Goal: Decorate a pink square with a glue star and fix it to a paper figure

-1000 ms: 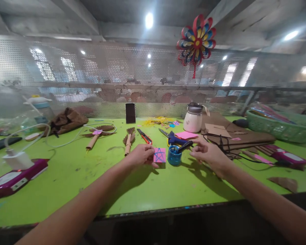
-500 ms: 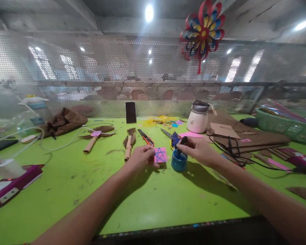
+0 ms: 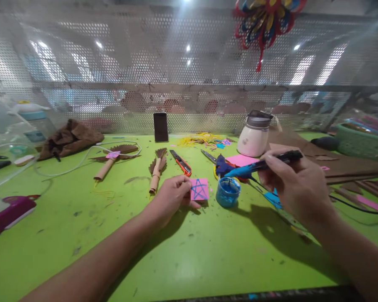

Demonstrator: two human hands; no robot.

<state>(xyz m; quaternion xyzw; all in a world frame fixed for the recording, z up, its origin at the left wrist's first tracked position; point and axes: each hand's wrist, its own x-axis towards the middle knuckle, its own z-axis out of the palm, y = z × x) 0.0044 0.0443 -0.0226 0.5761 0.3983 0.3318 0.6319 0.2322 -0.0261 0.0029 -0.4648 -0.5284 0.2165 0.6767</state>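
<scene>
My left hand (image 3: 176,191) pinches a small pink paper square (image 3: 199,190) by its left edge. A five-pointed star is drawn on it in blue lines. My right hand (image 3: 297,184) grips a black marker (image 3: 264,165), held nearly level with its blue-coated tip pointing left. That tip hovers just above a small open jar of blue paint (image 3: 227,193), which stands on the green table (image 3: 189,260) to the right of the paper. Behind the jar lie scissors (image 3: 209,156) and a dark blue tool (image 3: 223,165), partly hidden.
An orange cutter knife (image 3: 181,162) and two rolled brown-paper pieces lie behind my left hand. A phone (image 3: 161,127) stands upright at the back. Toward the right are a white jug (image 3: 254,134), brown paper sheets, a black cable and a green basket (image 3: 363,140). A purple power strip (image 3: 12,214) lies left.
My right hand has lifted the marker out of the blue paint jar and moved right, tilting the marker nearly level. My left hand still holds the pink paper. The view has tipped downward.
</scene>
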